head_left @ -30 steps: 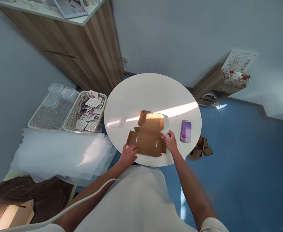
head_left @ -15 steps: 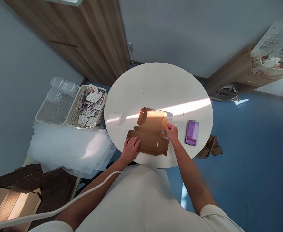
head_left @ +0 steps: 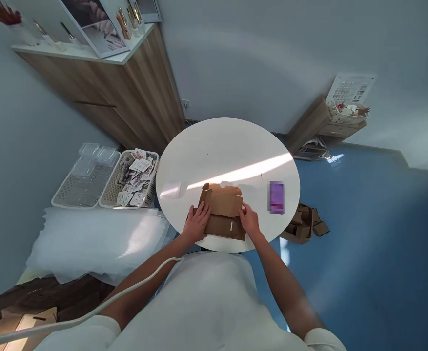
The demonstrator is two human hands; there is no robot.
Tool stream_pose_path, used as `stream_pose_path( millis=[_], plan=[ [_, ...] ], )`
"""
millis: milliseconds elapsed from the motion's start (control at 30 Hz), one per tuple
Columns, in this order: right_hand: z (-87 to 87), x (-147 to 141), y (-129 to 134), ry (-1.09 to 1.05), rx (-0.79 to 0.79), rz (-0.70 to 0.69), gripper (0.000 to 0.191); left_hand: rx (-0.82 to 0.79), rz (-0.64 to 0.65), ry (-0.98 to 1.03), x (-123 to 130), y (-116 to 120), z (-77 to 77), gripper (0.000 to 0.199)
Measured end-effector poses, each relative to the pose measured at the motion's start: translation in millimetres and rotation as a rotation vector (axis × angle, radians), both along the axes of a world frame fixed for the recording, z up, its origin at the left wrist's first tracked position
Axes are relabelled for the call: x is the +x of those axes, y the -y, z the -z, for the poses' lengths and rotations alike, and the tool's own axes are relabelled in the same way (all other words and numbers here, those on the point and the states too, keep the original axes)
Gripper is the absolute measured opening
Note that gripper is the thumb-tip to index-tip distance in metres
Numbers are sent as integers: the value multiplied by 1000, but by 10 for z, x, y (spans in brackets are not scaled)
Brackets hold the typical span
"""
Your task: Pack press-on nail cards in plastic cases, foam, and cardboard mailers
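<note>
A brown cardboard box (head_left: pixel 221 202), partly folded, lies on the white round table close to my body. Its far panel catches the light, and small flaps stick up at its far corners. The near panel is darker and has a short white slot. My left hand (head_left: pixel 196 224) rests on the box's left side with the fingers spread over the cardboard. At the right edge, my right hand (head_left: pixel 249 220) pinches a side flap between thumb and fingers. The fold under each hand is partly hidden.
The white table (head_left: pixel 228 141) also bears a purple-screened phone (head_left: pixel 276 197) and a pale square sheet (head_left: pixel 170 190). Left stand a basket of printed cards (head_left: pixel 135 178), a basket of clear plastic boxes (head_left: pixel 85 180) and translucent sheets (head_left: pixel 89 239). Cardboard boxes (head_left: pixel 301 224) sit on the floor at right.
The camera view has shifted, with more of the cabinet top showing. The cardboard's side parts have been folded inward, so it looks narrower. Both hands stay at its sides.
</note>
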State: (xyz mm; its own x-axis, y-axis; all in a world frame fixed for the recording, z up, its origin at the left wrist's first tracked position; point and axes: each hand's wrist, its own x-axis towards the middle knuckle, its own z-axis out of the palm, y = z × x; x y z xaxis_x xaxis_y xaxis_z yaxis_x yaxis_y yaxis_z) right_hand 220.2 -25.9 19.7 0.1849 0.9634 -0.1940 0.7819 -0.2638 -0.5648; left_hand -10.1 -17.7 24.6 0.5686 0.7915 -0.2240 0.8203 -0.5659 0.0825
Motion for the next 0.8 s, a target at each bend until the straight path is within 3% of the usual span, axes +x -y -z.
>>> stream_pose_path(
  millis=[67,133,267,400,500,567,667,800],
  plan=[
    [-16,-72,176,134,87,-46,51,5,20,17,-19,20,0,94],
    [-31,-146,336,244,105,-194,67,7,33,41,-30,52,-2,92],
    [-5,-274,537,314,-63,-491,93,1,38,100,-40,152,-4,87],
    [73,-328,585,348,-144,-476,99,57,-85,163,-121,325,41,93],
    [104,-331,578,335,-155,-452,101,61,-379,219,-298,455,135,102],
    [114,-331,564,312,-165,-453,103,-34,-574,285,-450,500,225,97],
    [141,-351,543,273,-156,-454,104,-197,-641,440,-620,487,364,76],
    [204,-424,545,242,-123,-428,103,-330,-742,613,-624,409,469,62]
  ],
)
